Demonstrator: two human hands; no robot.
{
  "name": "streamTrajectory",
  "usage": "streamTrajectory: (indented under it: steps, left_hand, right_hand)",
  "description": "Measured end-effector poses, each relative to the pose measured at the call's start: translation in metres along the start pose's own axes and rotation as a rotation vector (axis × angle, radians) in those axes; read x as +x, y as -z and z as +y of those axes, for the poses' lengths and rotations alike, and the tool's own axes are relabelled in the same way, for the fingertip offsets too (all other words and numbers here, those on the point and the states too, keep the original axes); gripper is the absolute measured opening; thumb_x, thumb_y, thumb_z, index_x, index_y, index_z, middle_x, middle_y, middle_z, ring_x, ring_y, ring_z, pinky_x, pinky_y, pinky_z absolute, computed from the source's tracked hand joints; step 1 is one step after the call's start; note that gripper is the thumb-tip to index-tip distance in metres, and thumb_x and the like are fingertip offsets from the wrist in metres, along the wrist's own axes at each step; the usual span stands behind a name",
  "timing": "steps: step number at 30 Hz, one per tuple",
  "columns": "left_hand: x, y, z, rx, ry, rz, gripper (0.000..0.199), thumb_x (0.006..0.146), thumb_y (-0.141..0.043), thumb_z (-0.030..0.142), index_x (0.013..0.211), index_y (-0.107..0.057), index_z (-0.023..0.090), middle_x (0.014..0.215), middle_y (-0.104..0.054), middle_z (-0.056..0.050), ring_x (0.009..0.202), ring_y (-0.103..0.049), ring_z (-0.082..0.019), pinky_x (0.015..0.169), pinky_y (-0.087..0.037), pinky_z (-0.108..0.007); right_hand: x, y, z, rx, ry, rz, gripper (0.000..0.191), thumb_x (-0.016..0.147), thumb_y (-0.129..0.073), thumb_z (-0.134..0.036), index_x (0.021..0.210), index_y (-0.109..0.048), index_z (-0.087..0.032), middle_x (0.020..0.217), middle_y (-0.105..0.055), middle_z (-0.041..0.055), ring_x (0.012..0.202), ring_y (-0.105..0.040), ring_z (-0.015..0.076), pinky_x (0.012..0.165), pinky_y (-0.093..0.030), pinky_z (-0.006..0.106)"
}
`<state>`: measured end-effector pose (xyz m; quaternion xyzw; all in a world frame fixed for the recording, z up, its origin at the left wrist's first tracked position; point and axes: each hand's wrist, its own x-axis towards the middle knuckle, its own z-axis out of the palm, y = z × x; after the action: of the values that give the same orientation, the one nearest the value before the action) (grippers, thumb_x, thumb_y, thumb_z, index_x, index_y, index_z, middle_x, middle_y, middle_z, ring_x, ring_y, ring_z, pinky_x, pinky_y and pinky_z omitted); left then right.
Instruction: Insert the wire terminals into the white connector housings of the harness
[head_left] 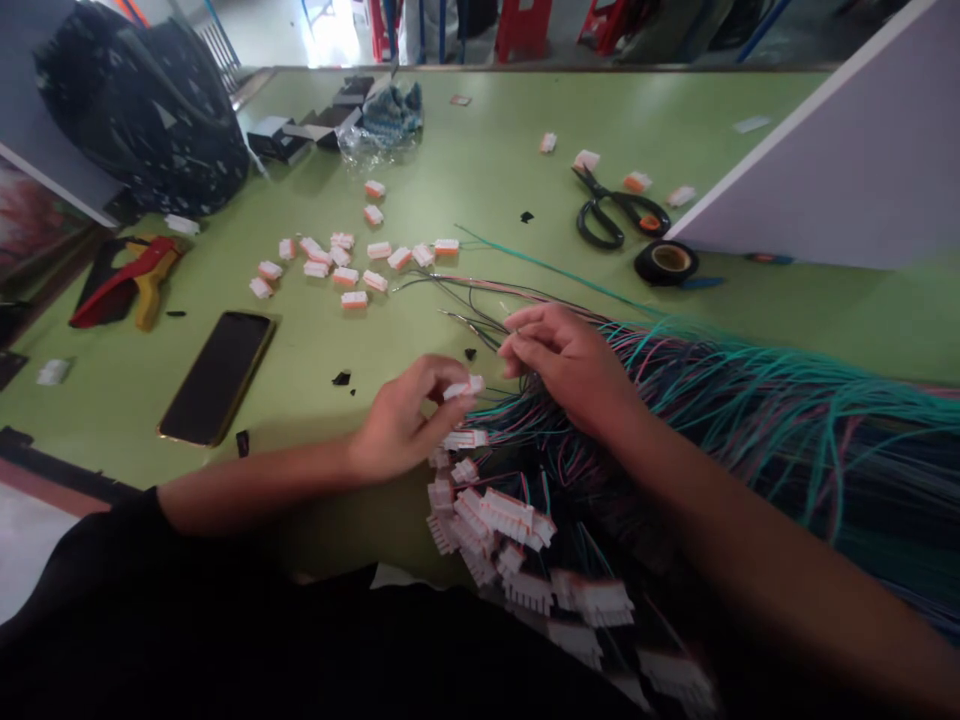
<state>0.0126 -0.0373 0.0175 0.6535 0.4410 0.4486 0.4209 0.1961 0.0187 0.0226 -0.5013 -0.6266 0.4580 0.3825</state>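
Between the thumb and fingers of my left hand (pixel 409 415) is a small white connector housing (pixel 463 388). My right hand (pixel 574 365) is closed in a pinch just to the right of it, at the loose wire ends; a thin wire seems to be at its fingertips. Under and beyond that hand runs a thick bundle of teal, pink and dark wires (pixel 787 390). Several wired white connectors (pixel 510 515) hang in a cluster below my hands, near my lap. Loose white and orange connectors (pixel 345 277) lie scattered on the green table ahead of my left hand.
A phone (pixel 217 378) and red-yellow pliers-like tool (pixel 142 280) lie at left. Black scissors (pixel 611 210) and a black tape roll (pixel 666 262) sit at back right, beside a white panel (pixel 840 150). A dark patterned bag (pixel 142 110) stands at back left.
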Motion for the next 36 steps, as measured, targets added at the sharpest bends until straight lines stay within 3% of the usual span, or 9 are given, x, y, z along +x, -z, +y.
streamTrajectory:
  steps: [3,4,9,13,18,29,36]
  left_hand:
    - [-0.004,-0.001,0.000,0.062,-0.053,-0.174,0.009,0.072,-0.065,0.016,0.075,-0.059,0.021,0.083,-0.065,-0.006,0.080,-0.059,-0.018,0.076,-0.045,-0.032]
    - [-0.003,-0.001,-0.001,0.039,-0.035,-0.181,0.009,0.071,-0.066,0.016,0.075,-0.060,0.021,0.082,-0.065,-0.006,0.079,-0.059,-0.018,0.076,-0.045,-0.032]
    - [0.014,-0.002,-0.014,-0.444,0.276,0.035,0.015,0.075,-0.065,0.024,0.085,-0.055,0.019,0.069,-0.055,0.003,0.059,-0.052,-0.009,0.058,-0.045,-0.022]
    - [0.024,-0.001,-0.023,-0.725,0.459,-0.037,0.021,0.070,-0.071,0.021,0.083,-0.055,0.016,0.069,-0.058,0.004,0.058,-0.054,-0.007,0.058,-0.047,-0.021]
    - [0.026,0.001,-0.021,-0.808,0.517,-0.058,0.019,0.070,-0.070,0.016,0.082,-0.055,0.016,0.066,-0.060,0.004,0.055,-0.056,-0.007,0.056,-0.048,-0.022]
    - [0.025,0.001,-0.025,-0.802,0.425,-0.107,0.025,0.070,-0.072,0.022,0.086,-0.054,0.016,0.067,-0.060,0.004,0.057,-0.057,-0.007,0.056,-0.047,-0.020]
    - [0.025,-0.001,-0.022,-0.603,0.207,-0.104,0.024,0.074,-0.069,0.028,0.085,-0.050,0.017,0.067,-0.058,0.005,0.059,-0.057,-0.007,0.059,-0.046,-0.021]
  right_hand:
    - [-0.002,-0.001,-0.002,-0.077,0.046,-0.027,0.030,0.076,-0.053,-0.021,0.106,-0.052,-0.019,0.069,-0.066,-0.0023,0.051,-0.058,0.0103,0.061,-0.048,0.029]
    - [-0.004,-0.001,-0.004,-0.094,0.058,-0.041,0.028,0.077,-0.053,-0.023,0.104,-0.054,-0.019,0.069,-0.066,-0.0017,0.052,-0.058,0.0104,0.061,-0.048,0.029]
    - [-0.007,-0.001,-0.012,-0.185,0.149,-0.045,0.013,0.075,-0.057,-0.028,0.074,-0.066,-0.018,0.067,-0.066,0.0000,0.058,-0.058,0.0113,0.057,-0.044,0.026]
    - [-0.008,-0.001,-0.014,-0.348,0.297,-0.098,0.015,0.075,-0.053,-0.023,0.068,-0.066,-0.019,0.068,-0.066,-0.0002,0.064,-0.058,0.0116,0.061,-0.043,0.025]
    - [-0.010,-0.003,-0.011,-0.497,0.432,-0.070,0.015,0.070,-0.050,-0.015,0.058,-0.058,-0.019,0.057,-0.057,-0.0019,0.055,-0.050,0.0093,0.055,-0.038,0.023]
    - [-0.013,-0.006,-0.005,-0.661,0.570,-0.067,0.016,0.071,-0.045,-0.015,0.058,-0.053,-0.018,0.057,-0.053,-0.0001,0.055,-0.046,0.0098,0.056,-0.036,0.022]
    - [-0.016,-0.009,-0.008,-0.654,0.346,-0.067,0.019,0.071,-0.044,-0.019,0.054,-0.052,-0.018,0.056,-0.056,0.0001,0.053,-0.047,0.0095,0.055,-0.032,0.023]
